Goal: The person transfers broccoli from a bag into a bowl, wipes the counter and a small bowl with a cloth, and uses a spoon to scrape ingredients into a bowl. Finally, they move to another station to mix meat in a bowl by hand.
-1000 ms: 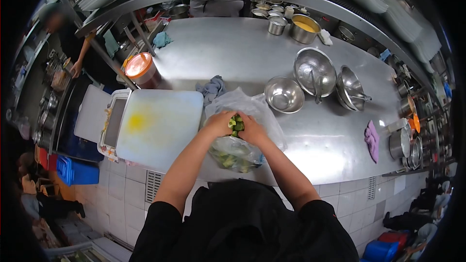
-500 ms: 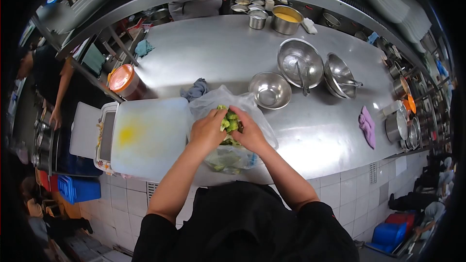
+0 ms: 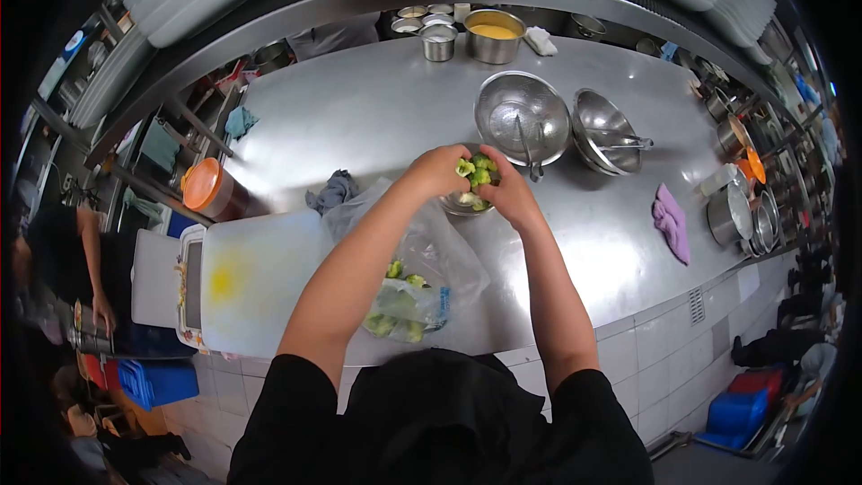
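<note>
Between my left hand (image 3: 437,171) and my right hand (image 3: 510,195) is a bunch of broccoli florets (image 3: 480,172), with the fingers of both hands curved round it. Directly under them is a small steel bowl (image 3: 460,205), mostly hidden by my hands. Nearer my body lies a clear plastic bag (image 3: 449,256) with more broccoli (image 3: 392,321) inside. Just beyond my hands stands a perforated steel bowl (image 3: 503,108) with a utensil resting in it.
A white cutting board (image 3: 265,278) with a yellow stain lies left, beside a grey cloth (image 3: 332,191). Stacked steel bowls (image 3: 593,112) and a purple cloth (image 3: 670,223) are right. A pot of yellow liquid (image 3: 495,47) stands at the back. A co-worker's arm (image 3: 92,260) shows far left.
Both hands have lifted broccoli out of the plastic bag and carried it forward and right, over the small steel bowl. The bag stays on the table with broccoli inside.
</note>
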`<move>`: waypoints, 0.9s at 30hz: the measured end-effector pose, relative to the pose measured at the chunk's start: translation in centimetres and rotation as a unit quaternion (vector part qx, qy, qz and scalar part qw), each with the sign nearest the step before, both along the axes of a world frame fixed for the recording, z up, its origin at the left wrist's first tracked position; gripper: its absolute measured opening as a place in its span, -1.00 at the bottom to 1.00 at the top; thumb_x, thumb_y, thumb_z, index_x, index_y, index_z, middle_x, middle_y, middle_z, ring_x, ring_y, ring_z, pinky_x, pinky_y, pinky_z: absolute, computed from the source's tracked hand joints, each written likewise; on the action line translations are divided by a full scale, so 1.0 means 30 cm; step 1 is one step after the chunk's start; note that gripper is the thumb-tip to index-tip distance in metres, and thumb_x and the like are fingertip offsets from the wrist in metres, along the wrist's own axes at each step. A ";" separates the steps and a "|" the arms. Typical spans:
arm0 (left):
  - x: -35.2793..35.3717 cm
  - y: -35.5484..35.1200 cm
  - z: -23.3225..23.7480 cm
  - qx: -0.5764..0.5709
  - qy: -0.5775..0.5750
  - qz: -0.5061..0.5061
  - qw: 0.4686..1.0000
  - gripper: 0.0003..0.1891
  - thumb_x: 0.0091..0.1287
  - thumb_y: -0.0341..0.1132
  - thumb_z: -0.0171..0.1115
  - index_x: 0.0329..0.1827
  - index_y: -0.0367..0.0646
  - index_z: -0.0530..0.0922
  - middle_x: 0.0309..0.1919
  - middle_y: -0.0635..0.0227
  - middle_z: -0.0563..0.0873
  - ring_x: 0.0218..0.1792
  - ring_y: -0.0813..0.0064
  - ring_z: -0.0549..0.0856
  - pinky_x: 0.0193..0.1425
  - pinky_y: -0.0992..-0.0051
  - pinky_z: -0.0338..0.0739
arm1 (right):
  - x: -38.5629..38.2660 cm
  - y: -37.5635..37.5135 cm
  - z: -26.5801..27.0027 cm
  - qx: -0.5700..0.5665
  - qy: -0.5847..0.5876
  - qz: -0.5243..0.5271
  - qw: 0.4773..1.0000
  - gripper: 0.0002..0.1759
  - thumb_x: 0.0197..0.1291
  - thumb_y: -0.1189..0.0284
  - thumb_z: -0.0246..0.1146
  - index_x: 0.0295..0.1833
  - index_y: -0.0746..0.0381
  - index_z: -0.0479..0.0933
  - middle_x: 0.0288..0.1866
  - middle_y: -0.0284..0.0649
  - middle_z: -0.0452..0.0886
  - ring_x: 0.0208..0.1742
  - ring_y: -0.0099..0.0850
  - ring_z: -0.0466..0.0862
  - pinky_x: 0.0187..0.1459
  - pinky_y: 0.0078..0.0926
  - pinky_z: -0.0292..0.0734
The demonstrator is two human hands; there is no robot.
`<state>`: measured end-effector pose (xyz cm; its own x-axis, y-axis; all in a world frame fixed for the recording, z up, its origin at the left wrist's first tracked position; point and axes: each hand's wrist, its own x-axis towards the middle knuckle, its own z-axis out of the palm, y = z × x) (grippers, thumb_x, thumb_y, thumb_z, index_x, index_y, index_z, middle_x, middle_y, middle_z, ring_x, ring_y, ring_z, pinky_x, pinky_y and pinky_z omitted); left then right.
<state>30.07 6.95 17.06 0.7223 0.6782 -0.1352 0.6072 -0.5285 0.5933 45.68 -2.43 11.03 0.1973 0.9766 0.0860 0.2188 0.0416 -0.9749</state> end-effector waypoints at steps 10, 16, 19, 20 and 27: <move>-0.100 0.063 -0.053 -0.017 -0.165 0.117 0.979 -0.51 0.21 -0.22 0.38 0.19 -0.15 0.53 -0.07 0.22 0.70 -0.11 0.41 0.71 -0.16 0.48 0.60 | 0.019 0.069 -0.112 0.050 -0.230 -0.101 0.967 -0.36 0.05 0.50 0.21 0.34 0.22 0.38 0.21 0.10 0.52 0.25 -0.01 0.50 0.26 -0.23 0.42; -0.446 -0.161 -0.091 0.015 -0.040 0.112 0.993 -0.81 0.26 -0.23 0.31 -0.21 -0.15 0.62 -0.42 0.30 0.71 -0.34 0.41 0.71 -0.28 0.40 0.54 | -0.234 -0.166 -0.008 0.042 0.098 -0.036 0.994 -0.72 0.25 0.62 0.14 0.07 0.28 0.53 -0.19 -0.18 0.65 -0.21 -0.47 0.71 -0.14 -0.50 0.59; -0.606 -0.337 -0.175 0.037 0.011 0.114 0.993 -0.84 0.27 -0.23 0.25 -0.25 -0.13 0.60 -0.38 0.21 0.71 -0.30 0.20 0.70 -0.23 0.26 0.54 | -0.383 -0.253 -0.054 0.001 -0.141 0.156 0.978 -0.77 0.27 0.52 0.18 0.02 0.22 0.57 -0.14 -0.18 0.67 -0.17 -0.30 0.70 -0.14 -0.42 0.60; -0.650 -0.392 -0.183 0.026 0.013 0.130 0.991 -0.84 0.27 -0.22 0.22 -0.25 -0.11 0.59 -0.37 0.19 0.71 -0.28 0.09 0.69 -0.19 0.19 0.54 | -0.419 -0.285 -0.061 0.020 -0.292 0.185 0.938 -0.79 0.24 0.48 0.20 -0.01 0.18 0.60 -0.15 -0.13 0.68 -0.16 -0.21 0.70 -0.13 -0.35 0.60; -0.838 -0.600 -0.243 0.014 0.094 0.152 0.984 -0.78 0.23 -0.28 0.27 -0.10 -0.13 0.56 -0.08 0.15 0.67 -0.13 0.09 0.66 -0.13 0.17 0.55 | -0.513 -0.390 -0.060 -0.059 -0.314 0.420 0.849 -0.82 0.18 0.38 0.17 -0.13 0.12 0.62 -0.20 -0.10 0.66 -0.15 -0.09 0.66 -0.08 -0.14 0.56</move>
